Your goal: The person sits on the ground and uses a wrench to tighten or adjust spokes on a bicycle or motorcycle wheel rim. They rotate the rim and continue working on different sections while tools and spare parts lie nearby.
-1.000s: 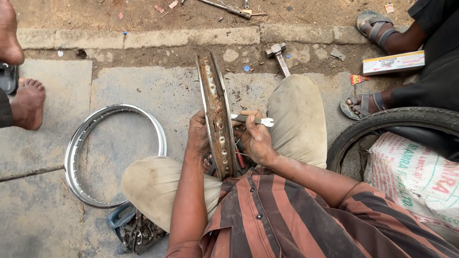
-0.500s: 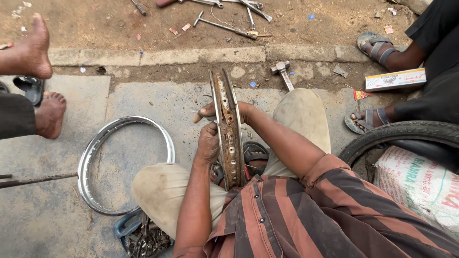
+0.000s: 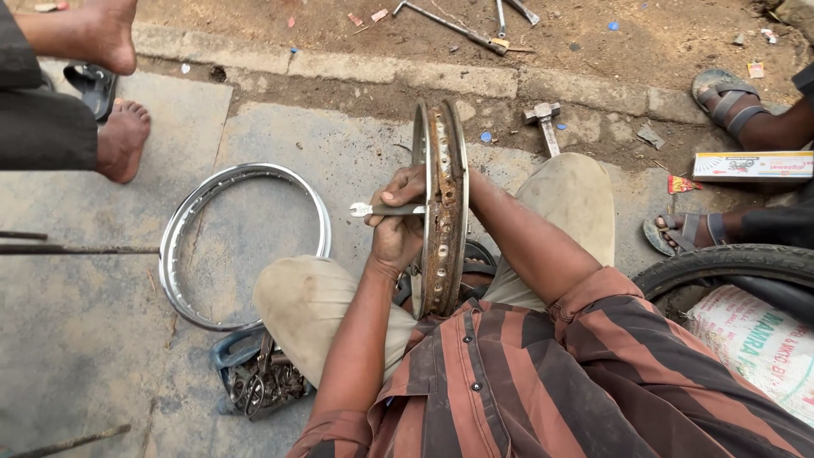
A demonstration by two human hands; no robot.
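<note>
1. Left hand [image 3: 397, 222] clamped on small spanner [image 3: 386, 209], beside rusty rim [image 3: 445, 203] upright between knees.
2. Right hand hidden behind rim; grip unclear.
3. Shiny rim [image 3: 182, 229] flat on ground left; hammer [image 3: 545, 121], tyre [image 3: 721, 263] right.

Rusty, pitted metal rim [image 3: 448, 212]; shiny chrome rim [image 3: 182, 220]; rough concrete [image 3: 76, 339].

one view only, from a camera worn on the person's head. it looks steeply down over the striped brown shirt [image 3: 543, 382] and bent knees, close to the rusty round metal wheel rim [image 3: 441, 212] held upright, and reaches out across grey concrete ground [image 3: 76, 339] to a dirt strip [image 3: 644, 42] at the top.
</note>
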